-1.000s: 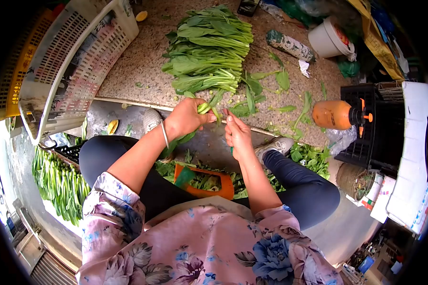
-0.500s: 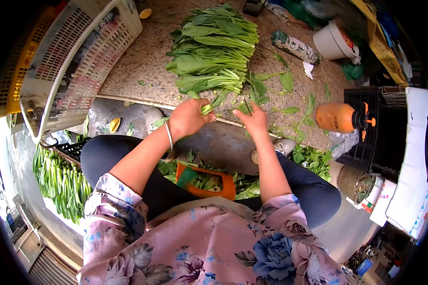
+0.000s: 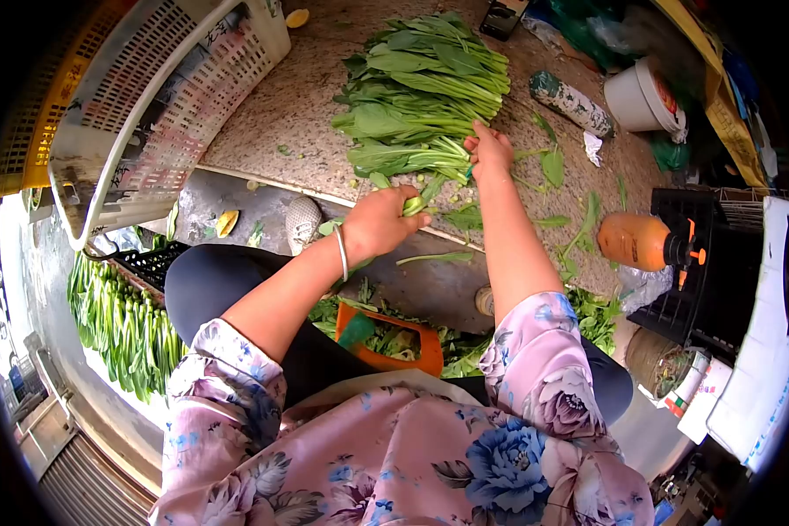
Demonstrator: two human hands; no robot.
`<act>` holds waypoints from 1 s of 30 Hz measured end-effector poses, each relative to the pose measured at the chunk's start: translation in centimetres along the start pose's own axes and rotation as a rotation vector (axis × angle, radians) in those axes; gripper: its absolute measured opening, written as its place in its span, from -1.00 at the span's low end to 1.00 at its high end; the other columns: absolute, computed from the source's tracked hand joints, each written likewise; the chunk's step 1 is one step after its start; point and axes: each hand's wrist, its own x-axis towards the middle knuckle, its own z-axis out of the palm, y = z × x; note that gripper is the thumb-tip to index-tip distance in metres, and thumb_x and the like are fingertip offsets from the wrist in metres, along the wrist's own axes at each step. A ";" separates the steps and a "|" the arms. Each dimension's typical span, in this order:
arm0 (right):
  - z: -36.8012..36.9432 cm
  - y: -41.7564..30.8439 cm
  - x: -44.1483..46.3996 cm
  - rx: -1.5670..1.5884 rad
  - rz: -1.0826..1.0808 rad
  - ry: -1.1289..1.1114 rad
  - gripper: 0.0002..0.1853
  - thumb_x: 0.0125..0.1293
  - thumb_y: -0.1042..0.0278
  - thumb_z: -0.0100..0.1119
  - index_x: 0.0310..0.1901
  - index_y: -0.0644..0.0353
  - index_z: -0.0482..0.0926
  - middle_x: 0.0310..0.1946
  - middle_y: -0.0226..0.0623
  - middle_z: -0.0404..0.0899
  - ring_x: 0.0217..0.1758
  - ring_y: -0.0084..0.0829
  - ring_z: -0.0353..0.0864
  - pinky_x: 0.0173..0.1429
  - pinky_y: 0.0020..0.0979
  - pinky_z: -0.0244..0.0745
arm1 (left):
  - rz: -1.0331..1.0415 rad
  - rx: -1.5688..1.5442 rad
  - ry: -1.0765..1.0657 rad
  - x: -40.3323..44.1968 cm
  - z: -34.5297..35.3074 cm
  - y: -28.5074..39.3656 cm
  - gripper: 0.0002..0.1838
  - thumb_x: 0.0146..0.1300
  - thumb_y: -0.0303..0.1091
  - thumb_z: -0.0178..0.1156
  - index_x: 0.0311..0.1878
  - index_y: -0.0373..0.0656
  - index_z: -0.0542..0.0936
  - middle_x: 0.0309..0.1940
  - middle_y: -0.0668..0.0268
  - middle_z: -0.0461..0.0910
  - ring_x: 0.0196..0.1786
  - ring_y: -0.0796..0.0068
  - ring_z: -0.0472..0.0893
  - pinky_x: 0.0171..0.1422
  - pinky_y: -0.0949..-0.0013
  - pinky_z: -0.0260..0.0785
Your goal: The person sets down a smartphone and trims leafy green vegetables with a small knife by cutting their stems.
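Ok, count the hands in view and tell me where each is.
2: the left hand holds a green stalk over the front edge of the speckled slab; the right hand is at the stem ends of the stacked greens.

Leafy greens [image 3: 425,96] piled on a speckled surface [image 3: 280,114], a white crate [image 3: 197,105] and an orange sprayer [image 3: 631,241] are suggesting a vegetable stall or produce-sorting workplace.
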 end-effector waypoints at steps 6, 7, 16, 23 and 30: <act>-1.5 0.5 -1.7 0.158 -0.063 -0.141 -0.78 0.14 0.32 0.25 -0.32 0.10 0.37 -0.47 -0.36 0.49 -0.54 -0.62 0.49 -0.64 -0.57 0.17 | 0.004 -0.064 -0.002 -0.3 -0.3 0.2 -0.74 0.05 -0.22 0.26 -0.26 -0.20 0.59 -0.53 0.10 0.56 -0.43 0.26 0.56 -0.24 0.34 0.38; -1.6 0.5 -2.1 0.175 -0.123 -0.181 -0.76 0.11 0.34 0.27 -0.34 0.10 0.36 -0.53 -0.38 0.49 -0.58 -0.62 0.49 -0.66 -0.59 0.14 | 0.004 -0.067 0.001 -0.3 -0.3 0.2 -0.74 0.05 -0.22 0.26 -0.26 -0.20 0.59 -0.53 0.10 0.56 -0.43 0.26 0.56 -0.24 0.34 0.38; -1.7 -1.3 -2.6 0.011 -0.165 -0.274 -0.78 0.15 0.34 0.21 -0.28 0.14 0.36 -0.48 -0.36 0.52 -0.52 -0.59 0.53 -0.63 -0.57 0.18 | 0.044 0.052 -0.036 -0.8 -0.4 1.0 -0.78 0.02 -0.27 0.25 -0.29 -0.18 0.61 -0.45 0.10 0.59 -0.35 0.18 0.58 -0.18 0.31 0.41; -1.2 -1.8 -0.4 -0.130 -0.037 -0.332 -0.68 0.28 0.25 0.03 0.01 0.20 0.36 -0.27 -0.26 0.54 -0.37 -0.55 0.56 -0.55 -0.49 0.26 | 0.082 0.089 -0.017 -0.7 -0.2 0.4 -0.79 0.05 -0.24 0.21 -0.31 -0.17 0.60 -0.45 0.08 0.59 -0.36 0.14 0.58 -0.19 0.26 0.41; -0.3 -8.8 -6.3 -0.223 -0.497 -0.475 -0.81 0.20 0.29 0.16 -0.32 0.26 0.49 -0.50 -0.29 0.57 -0.53 -0.59 0.54 -0.61 -0.64 0.24 | 0.016 0.142 0.159 -0.6 -1.9 0.1 -0.75 0.07 -0.18 0.21 -0.30 -0.16 0.60 -0.49 0.04 0.57 -0.38 0.07 0.57 -0.23 0.19 0.40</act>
